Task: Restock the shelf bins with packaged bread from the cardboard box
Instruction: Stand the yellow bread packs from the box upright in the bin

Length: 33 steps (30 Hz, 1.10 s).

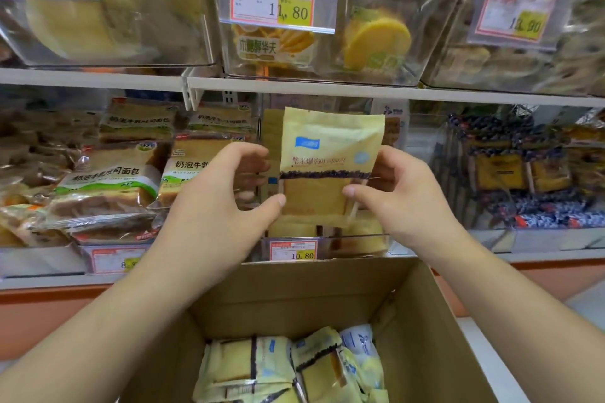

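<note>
Bread packs (281,366) lay loose in the cardboard box (422,321) at the bottom of view, plenty left to move. Above the box, one bread pack (327,167) held upright in front of the middle shelf bin (327,239), long axis vertical, printed face toward the camera, top seal up. Left hand (229,186) pinched the lower left edge, thumb in front, fingers curled behind. Right hand (393,186) pinched the lower right edge the same way. Both hands level, equally near; pack sat between them, not yet released. Bin directly behind and just below the pack, already holding similar packs standing upright. Likely next: push forward and down, keeping it vertical. Price tag (293,250) clipped on the bin front.
</note>
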Each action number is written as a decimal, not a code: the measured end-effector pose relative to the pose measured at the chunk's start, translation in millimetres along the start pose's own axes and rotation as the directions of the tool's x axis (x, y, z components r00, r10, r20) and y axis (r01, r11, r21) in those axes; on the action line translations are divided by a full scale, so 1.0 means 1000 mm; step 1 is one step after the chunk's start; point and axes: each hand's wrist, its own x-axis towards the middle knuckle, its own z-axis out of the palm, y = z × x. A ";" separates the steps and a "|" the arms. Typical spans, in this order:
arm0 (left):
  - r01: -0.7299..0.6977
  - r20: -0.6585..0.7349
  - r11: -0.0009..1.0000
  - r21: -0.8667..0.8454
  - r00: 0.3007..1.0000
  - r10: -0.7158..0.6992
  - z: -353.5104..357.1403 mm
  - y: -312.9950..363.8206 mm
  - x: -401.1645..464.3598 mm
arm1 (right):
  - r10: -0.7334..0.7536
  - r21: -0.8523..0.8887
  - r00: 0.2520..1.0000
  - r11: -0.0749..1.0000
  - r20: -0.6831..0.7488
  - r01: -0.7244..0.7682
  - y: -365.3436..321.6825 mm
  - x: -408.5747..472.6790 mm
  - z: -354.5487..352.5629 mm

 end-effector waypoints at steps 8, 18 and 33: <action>-0.029 0.011 0.996 0.088 1.000 0.029 0.002 0.000 -0.002 | 0.092 -0.056 0.993 0.995 0.075 -0.088 0.020 0.000 0.036; -0.087 0.006 0.958 0.272 0.996 0.088 0.003 -0.003 0.002 | -0.071 -0.309 0.997 0.948 0.014 0.072 0.005 -0.003 0.022; -0.259 0.118 0.819 0.512 0.966 0.231 0.012 0.002 0.015 | -0.065 -0.409 0.991 0.906 0.115 0.107 0.022 -0.001 0.017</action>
